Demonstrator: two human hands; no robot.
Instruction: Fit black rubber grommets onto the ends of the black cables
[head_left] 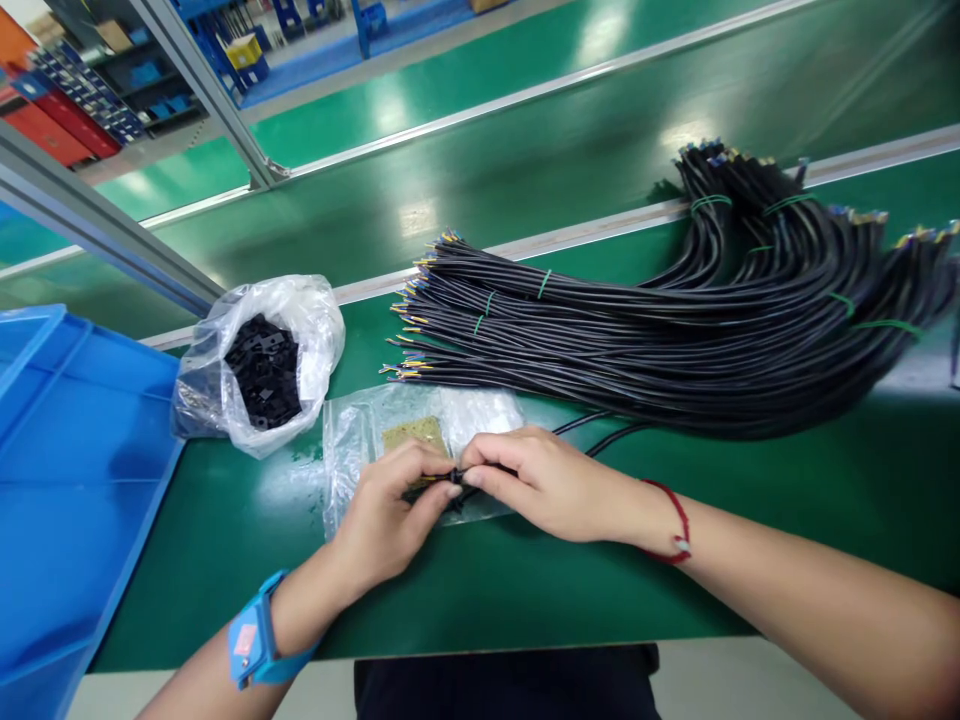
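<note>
My left hand (390, 510) and my right hand (540, 480) meet at the near middle of the green table (750, 520). Together they pinch the end of a black cable (600, 428) and a small black part (454, 476) between the fingertips. The cable runs back to the right from under my right hand. Under the hands lies a clear flat bag (360, 440) with small brass-coloured pieces in it. A blue wrist strap sits on my left wrist and a red cord on my right.
A large bundle of black cables (637, 330) tied with green bands lies behind the hands, stripped ends to the left. A clear bag of black plastic parts (262, 365) stands at the left. A blue tray (67, 480) fills the left edge. A metal rail crosses behind.
</note>
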